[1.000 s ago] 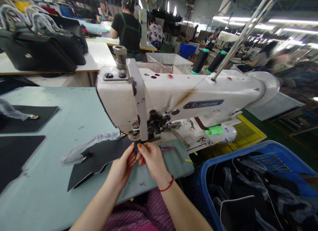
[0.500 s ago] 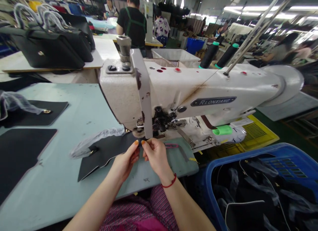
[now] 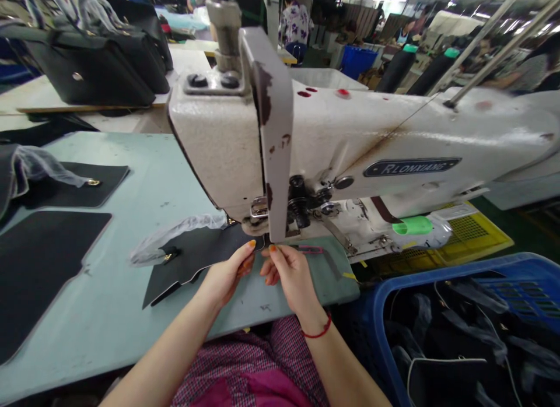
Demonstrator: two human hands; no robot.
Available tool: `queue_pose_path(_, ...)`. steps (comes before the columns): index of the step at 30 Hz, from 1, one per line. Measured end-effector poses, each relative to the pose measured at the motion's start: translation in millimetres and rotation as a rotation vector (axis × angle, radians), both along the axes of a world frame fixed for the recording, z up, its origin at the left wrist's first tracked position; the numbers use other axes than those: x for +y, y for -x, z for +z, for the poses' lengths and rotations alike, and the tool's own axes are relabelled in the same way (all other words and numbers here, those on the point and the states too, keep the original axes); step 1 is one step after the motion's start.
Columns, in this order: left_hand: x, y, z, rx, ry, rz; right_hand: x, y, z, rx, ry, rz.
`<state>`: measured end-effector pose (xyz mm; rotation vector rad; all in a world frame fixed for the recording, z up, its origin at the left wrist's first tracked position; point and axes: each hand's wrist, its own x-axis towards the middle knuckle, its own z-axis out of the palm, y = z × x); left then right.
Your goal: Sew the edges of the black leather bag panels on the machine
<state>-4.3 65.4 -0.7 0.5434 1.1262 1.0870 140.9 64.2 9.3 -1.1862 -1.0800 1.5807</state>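
A black leather bag panel (image 3: pixel 196 249) with a pale edge lies on the table, its right end under the head of a white sewing machine (image 3: pixel 219 139). A handle wrapped in clear plastic (image 3: pixel 175 235) is fixed to it by gold-coloured hardware. My left hand (image 3: pixel 230 273) pinches the panel's near edge between thumb and fingers. Just to the right, beside the presser foot, my right hand (image 3: pixel 291 276) has its thumb and curled fingers together. Whatever is between those fingertips is too small to make out. The needle is hidden behind the machine's guard bar (image 3: pixel 275 139).
Other black panels (image 3: pixel 44 267) lie on the pale green table (image 3: pixel 118 313) to the left. A blue basket (image 3: pixel 376 313) of similar pieces stands at right, near a yellow crate (image 3: pixel 485 238). Behind are finished black bags (image 3: pixel 96 69). Pink-handled tool (image 3: pixel 310 250) lies beside my right hand.
My view has moved in closer to the machine. My hands, nearly touching before, are now a little farther apart, the right one shifted to the right. The panel stays under the machine head.
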Motion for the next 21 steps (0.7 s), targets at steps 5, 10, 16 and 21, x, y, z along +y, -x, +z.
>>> queue_pose_path(5, -0.2, 2.8, -1.3, 0.013, 0.037, -0.006, 2.1, 1.1, 0.6, -0.030, -0.066, 0.032)
queue_pose_path(10, 1.0, 5.3, 1.5, 0.054, 0.066, -0.023, 6.4, 4.7, 10.3, -0.100, -0.116, 0.056)
queue_pose_path(16, 2.5, 7.6, 4.1, 0.060, 0.075, -0.069, 9.6, 8.2, 19.5, -0.101, -0.064, 0.046)
queue_pose_path(21, 0.2, 7.7, 1.4, 0.027, 0.050, -0.076, 3.6, 6.0, 16.2, -0.121, -0.090, 0.041)
